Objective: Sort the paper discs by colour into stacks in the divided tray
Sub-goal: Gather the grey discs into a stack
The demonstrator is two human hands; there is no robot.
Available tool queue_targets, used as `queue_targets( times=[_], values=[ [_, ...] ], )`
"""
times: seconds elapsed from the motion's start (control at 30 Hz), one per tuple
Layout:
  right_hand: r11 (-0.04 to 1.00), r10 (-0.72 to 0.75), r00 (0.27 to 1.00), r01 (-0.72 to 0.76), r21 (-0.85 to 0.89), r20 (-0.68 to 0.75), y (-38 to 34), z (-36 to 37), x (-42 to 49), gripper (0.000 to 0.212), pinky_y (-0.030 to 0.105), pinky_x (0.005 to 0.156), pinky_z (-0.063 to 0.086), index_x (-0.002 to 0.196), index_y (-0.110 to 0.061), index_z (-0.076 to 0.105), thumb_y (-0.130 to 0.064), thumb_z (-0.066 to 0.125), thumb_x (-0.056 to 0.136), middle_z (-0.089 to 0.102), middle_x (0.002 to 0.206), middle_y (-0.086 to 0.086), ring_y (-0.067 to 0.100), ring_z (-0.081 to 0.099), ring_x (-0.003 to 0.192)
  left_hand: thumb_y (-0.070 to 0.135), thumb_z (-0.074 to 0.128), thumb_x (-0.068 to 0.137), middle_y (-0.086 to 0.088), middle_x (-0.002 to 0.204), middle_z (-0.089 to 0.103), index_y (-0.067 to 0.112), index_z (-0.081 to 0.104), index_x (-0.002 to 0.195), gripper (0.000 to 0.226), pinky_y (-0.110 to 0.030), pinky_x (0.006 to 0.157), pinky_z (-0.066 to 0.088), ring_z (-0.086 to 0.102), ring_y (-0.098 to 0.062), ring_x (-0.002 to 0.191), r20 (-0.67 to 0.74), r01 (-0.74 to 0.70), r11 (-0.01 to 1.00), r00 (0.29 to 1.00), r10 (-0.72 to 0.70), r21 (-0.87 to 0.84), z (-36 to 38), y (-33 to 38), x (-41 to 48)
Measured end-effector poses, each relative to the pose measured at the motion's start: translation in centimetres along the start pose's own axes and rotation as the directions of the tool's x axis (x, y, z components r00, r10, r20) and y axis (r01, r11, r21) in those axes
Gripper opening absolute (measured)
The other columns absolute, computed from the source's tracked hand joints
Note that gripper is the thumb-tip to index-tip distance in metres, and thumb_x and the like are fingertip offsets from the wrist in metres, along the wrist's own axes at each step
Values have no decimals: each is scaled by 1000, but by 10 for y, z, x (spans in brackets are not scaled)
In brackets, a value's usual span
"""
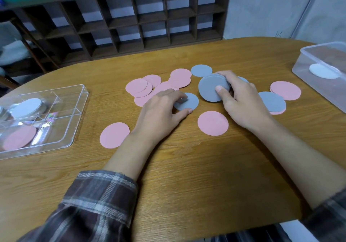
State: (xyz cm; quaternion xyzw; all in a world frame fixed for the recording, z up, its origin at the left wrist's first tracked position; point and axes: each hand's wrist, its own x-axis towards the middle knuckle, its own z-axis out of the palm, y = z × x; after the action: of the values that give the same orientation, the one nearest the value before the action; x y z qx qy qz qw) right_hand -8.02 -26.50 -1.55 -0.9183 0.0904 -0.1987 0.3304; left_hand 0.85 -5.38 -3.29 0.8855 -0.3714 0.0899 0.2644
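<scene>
Right fingers [225, 75] clasp the grey stack [208, 89] — left fingers [174, 96] pinch one grey disc [192, 101].

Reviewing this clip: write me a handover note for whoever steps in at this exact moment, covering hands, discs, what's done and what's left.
Left hand: fingers and thumb pinch a single grey disc lying on the table.
Right hand: grips a tilted grey stack.
Divided tray, far left: white stack in the far compartment, pink stack in the near one; no grey visible there.
Left to do: place the grey, gather the loose grey discs, the pink cluster and scattered pink singles.
The clear box at right holds one white disc.
</scene>
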Motion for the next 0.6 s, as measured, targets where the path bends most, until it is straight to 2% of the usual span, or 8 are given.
queue_targets(
  times=[0.07, 0.23, 0.4, 0.5, 0.6],
  values=[
    [1000, 6, 1000, -6, 4, 0, -1, -1, -1, 35, 2, 64, 33, 142, -27, 51, -24, 49, 107, 56, 102, -6, -2, 47, 79, 43, 72, 94, 14, 113, 72, 27, 72, 118, 29, -37, 89, 54, 63, -9, 111, -2, -10, 1000, 1000, 10, 17, -1, 0, 0],
    [1000, 11, 1000, -11, 10, 1, -1, -1, -2, 34, 1, 66, 32, 141, -27, 51, -24, 49, 107, 57, 107, -7, 9, 45, 88, 38, 59, 103, 10, 102, 73, 24, 73, 108, 21, -43, 78, 55, 65, -14, 100, -37, -65, 997, 997, 66, 35, -2, 0, -1],
    [1000, 12, 1000, -12, 6, -24, 1, -1, 0, 34, 3, 67, 32, 141, -28, 52, -23, 50, 107, 60, 110, -4, 2, 49, 84, 30, 51, 108, 5, 101, 69, 18, 66, 105, 19, -44, 72, 53, 63, -20, 94, -148, -95, 995, 984, 99, 36, -3, 1, -1],
    [1000, 11, 1000, -10, 22, -26, 2, -1, 0, 37, 7, 69, 34, 143, -31, 51, -23, 49, 107, 64, 113, -2, 3, 52, 85, 23, 52, 108, 1, 99, 67, 13, 65, 103, 17, -37, 74, 49, 58, -18, 90, -246, -120, 993, 962, 120, 16, -3, 3, 0],
    [999, -25, 1000, 25, 26, 0, 1, 0, -1, 41, 13, 71, 39, 145, -38, 50, -24, 49, 106, 66, 100, 3, 11, 54, 81, 17, 54, 107, -1, 93, 67, 8, 66, 99, 17, -23, 76, 39, 51, -12, 83, -282, -144, 987, 952, 120, -68, -3, 8, 0]
  ],
)
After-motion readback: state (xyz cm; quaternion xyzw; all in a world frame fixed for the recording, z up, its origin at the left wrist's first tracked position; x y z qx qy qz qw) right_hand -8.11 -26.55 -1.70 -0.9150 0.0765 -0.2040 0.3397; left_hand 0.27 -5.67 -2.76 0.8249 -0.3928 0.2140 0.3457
